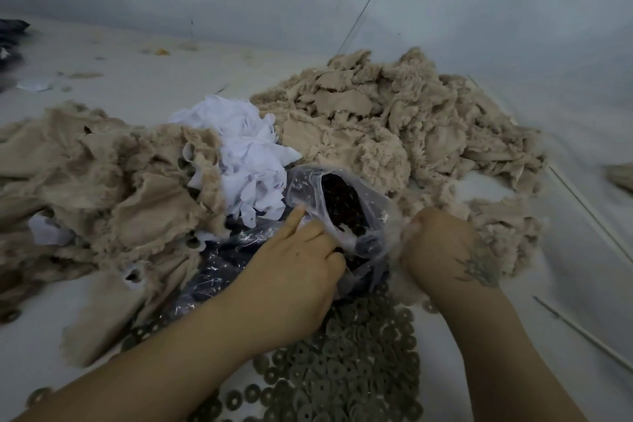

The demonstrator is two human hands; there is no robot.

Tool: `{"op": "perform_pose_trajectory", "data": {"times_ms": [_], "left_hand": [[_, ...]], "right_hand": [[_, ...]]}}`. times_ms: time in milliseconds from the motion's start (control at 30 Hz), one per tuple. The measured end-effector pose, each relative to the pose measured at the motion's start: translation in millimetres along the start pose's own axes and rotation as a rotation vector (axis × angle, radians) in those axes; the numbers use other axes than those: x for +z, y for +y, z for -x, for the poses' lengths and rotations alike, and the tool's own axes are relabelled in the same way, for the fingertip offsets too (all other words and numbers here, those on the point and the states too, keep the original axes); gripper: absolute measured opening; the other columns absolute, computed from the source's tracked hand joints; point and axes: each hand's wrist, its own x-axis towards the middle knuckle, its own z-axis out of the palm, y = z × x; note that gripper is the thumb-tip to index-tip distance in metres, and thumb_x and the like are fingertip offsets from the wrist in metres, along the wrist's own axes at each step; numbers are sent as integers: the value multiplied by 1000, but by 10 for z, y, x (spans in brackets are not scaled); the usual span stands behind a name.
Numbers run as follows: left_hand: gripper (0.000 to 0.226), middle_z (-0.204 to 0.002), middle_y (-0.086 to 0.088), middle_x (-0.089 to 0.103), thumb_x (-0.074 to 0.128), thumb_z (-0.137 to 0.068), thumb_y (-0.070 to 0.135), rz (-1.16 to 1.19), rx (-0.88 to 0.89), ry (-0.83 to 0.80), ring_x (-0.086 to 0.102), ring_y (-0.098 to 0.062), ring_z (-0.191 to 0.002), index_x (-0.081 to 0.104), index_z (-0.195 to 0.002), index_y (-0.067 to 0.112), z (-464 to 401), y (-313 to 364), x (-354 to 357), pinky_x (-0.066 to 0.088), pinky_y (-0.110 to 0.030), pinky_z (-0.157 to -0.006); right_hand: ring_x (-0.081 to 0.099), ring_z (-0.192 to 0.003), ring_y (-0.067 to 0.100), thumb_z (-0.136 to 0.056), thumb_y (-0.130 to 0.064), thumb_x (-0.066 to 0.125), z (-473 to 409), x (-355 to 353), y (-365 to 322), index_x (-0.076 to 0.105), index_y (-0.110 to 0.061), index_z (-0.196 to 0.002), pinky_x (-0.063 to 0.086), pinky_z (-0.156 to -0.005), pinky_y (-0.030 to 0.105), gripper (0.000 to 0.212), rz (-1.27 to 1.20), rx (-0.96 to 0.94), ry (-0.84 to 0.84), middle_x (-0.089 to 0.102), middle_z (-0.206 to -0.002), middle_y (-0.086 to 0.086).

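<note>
A clear plastic bag full of small dark round pieces lies open in the middle of the white surface. My left hand grips the bag's near rim, index finger stretched out along the plastic. My right hand is curled at the bag's right edge, against beige furry fabric; what its fingers hold is hidden. In front of both hands lies a heap of several grey-brown ring-shaped discs.
Beige furry fabric scraps are piled at the left and at the back right. White cloth scraps lie between them. Thin metal rods lie at the right. Dark cloth sits at the far left edge.
</note>
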Motion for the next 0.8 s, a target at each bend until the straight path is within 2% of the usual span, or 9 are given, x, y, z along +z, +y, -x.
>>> {"op": "perform_pose_trajectory", "data": {"times_ms": [100, 233, 333, 433, 533, 600, 633, 700, 800], "left_hand": [[20, -98, 1, 65, 64, -85, 28, 105, -56, 36, 58, -21, -100, 68, -100, 15, 62, 8, -12, 45, -47, -105], [32, -94, 18, 52, 69, -79, 46, 541, -270, 105, 50, 1, -88, 52, -100, 30, 35, 78, -181, 43, -14, -65], [20, -87, 12, 66, 67, -81, 21, 958, -486, 301, 64, -2, -76, 63, -93, 36, 36, 79, -261, 49, -14, -56], [17, -79, 1, 70, 61, -85, 6, 875, -481, 469, 65, -12, -72, 73, -95, 12, 197, 11, -275, 53, -36, -60], [17, -90, -2, 74, 62, -86, 2, 666, -380, 560, 67, -11, -82, 75, -96, 4, 337, 5, -309, 55, -28, -67], [24, -113, 2, 70, 59, -86, 8, 605, -274, 571, 64, -6, -107, 74, -105, 4, 385, 34, -339, 51, -18, -91], [28, -118, 0, 67, 57, -83, 6, 580, -203, 561, 62, -9, -113, 73, -105, 3, 416, 48, -341, 48, -19, -97], [26, -117, -8, 66, 55, -82, 1, 528, -78, 527, 61, -20, -112, 72, -102, 0, 483, 75, -308, 46, -25, -102], [28, -104, -17, 68, 45, -87, -2, 463, -86, 512, 62, -28, -102, 72, -92, -7, 589, 103, -262, 47, -31, -99]], "right_hand": [[44, -52, 3, -90, -17, 56, 117, -223, -175, 66, -15, -100, 30, -45, 19, 15, -299, -122, 76, 49, -63, -11], [46, -45, 6, -89, -11, 59, 500, -383, -530, 68, -30, -88, 34, -44, 15, 22, -695, -336, -17, 54, -55, -10], [42, -43, 14, -94, -14, 59, 619, -423, -637, 67, -32, -87, 35, -43, 20, 21, -889, -431, -133, 59, -58, 4], [48, -45, 21, -89, -36, 54, 605, -409, -629, 64, -24, -82, 47, -43, 32, 17, -1013, -340, -135, 58, -57, 6], [63, -80, 52, -72, -82, 46, 550, -333, -610, 60, 6, -93, 54, -67, 66, 92, -965, -95, -342, 63, -90, 35], [60, -101, 57, -54, -97, 50, 574, -297, -616, 56, 12, -113, 50, -86, 70, 123, -1005, 38, -636, 57, -112, 41], [62, -106, 53, -55, -93, 58, 586, -275, -626, 59, 10, -115, 50, -95, 65, 120, -1106, 68, -725, 59, -114, 40], [68, -101, 44, -74, -64, 73, 608, -241, -673, 70, 5, -105, 54, -93, 54, 76, -1297, 66, -727, 70, -106, 32], [71, -91, 44, -94, -19, 65, 601, -177, -668, 74, 0, -92, 58, -85, 55, 22, -1307, 66, -583, 74, -94, 26]]}}
